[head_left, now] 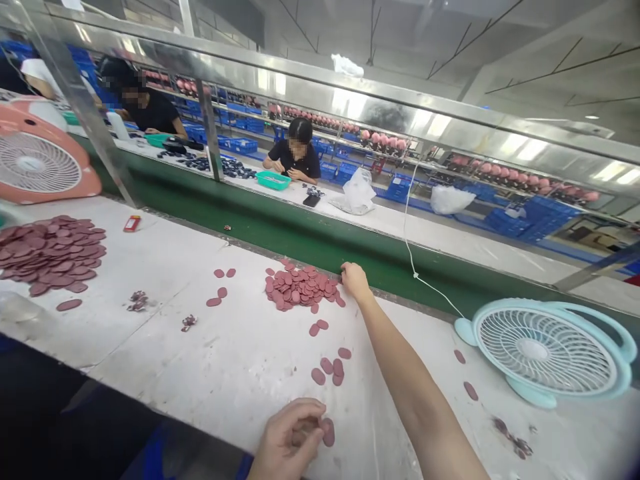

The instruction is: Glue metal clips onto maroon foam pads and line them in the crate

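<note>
Left grip (286, 437) curls narrow at a maroon oval (329, 433); heap (301, 288) just left of right grip (354, 278); can't tell either's hold.

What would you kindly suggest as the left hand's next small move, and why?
With the left hand, I would probably close thumb and forefinger on the maroon oval piece: it shows right by their tips, though whether it is already gripped I cannot tell. The right hand is farther off, beside the central pile.
</note>
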Available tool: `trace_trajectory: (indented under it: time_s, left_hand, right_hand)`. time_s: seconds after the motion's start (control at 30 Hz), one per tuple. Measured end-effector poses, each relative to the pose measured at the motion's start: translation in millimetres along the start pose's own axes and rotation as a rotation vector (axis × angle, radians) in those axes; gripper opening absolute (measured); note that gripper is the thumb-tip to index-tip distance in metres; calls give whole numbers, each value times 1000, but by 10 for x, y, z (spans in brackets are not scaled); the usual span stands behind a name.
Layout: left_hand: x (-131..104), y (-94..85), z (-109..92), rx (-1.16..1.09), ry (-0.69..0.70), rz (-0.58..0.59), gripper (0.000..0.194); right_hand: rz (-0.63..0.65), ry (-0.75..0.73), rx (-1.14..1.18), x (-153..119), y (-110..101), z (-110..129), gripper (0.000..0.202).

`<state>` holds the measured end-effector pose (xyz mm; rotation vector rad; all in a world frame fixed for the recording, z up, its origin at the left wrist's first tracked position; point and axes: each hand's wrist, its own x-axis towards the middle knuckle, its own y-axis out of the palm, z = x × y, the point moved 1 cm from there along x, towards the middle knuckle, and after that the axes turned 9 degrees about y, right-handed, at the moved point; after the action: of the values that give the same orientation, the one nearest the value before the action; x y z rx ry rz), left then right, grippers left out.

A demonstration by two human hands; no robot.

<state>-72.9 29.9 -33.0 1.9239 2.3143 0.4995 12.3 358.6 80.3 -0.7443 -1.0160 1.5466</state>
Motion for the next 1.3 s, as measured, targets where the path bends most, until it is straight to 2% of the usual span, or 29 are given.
trace_trajectory:
  time_s: [0.13, 0.27, 0.33, 0.43, 0.53, 0.6, 0.67, 0.73, 0.8, 0.83, 0.9, 0.97, 1.03, 1.1, 1.2, 1.3]
  left_hand:
    - [-20, -31, -95, -42, -45, -25, 23]
    - [32, -108, -190, -113, -168, -12, 18]
    - [58, -113, -242, -150, -248, -48, 17]
    - [48, -46, -346, -231, -363, -99, 17]
    - [-8, 50, -445, -329, -474, -134, 21]
    - [-47, 102, -470, -385, -553, -135, 27]
    - [-78, 153, -450, -437, -622, -120, 25]
    - [-100, 219, -396, -490, -676, -94, 22]
    - [-117, 304, -331, -545, -703, -54, 22]
    - [-124, 351, -302, -571, -704, -26, 22]
    - [-141, 441, -259, -609, -695, 39, 23]
    - [-161, 514, -238, -619, -692, 88, 24]
    - [-186, 563, -233, -610, -695, 104, 23]
    - [-211, 597, -231, -606, -695, 103, 22]
    - [-247, 635, -209, -630, -690, 114, 21]
    - [-273, 658, -164, -644, -665, 112, 19]
  right_hand:
    - [54, 35, 38, -390, -166, -325, 31]
    - [244, 95, 117, -1130, -279, -768, 25]
    - [277, 149, 195, -1523, -314, -949, 21]
    - [183, 254, 375, -2054, -355, -1133, 25]
    - [-15, 376, 627, -2590, -366, -1221, 20]
    - [-123, 440, 787, -2971, -331, -1256, 30]
    - [-157, 473, 1083, -3315, -251, -1314, 50]
    - [-105, 447, 1708, -3544, -146, -1430, 58]
    - [33, 347, 2426, -3617, -60, -1601, 61]
    - [108, 293, 2672, -3602, -33, -1696, 62]
    - [191, 243, 2852, -3517, -10, -1858, 43]
    - [187, 242, 2884, -3429, -19, -1906, 22]
    - [139, 282, 2845, -3400, -47, -1798, 20]
    - [69, 390, 2613, -3442, -81, -1573, 33]
    - [-28, 547, 2073, -3552, -118, -1208, 47]
    - [-32, 636, 1837, -3621, -104, -993, 50]
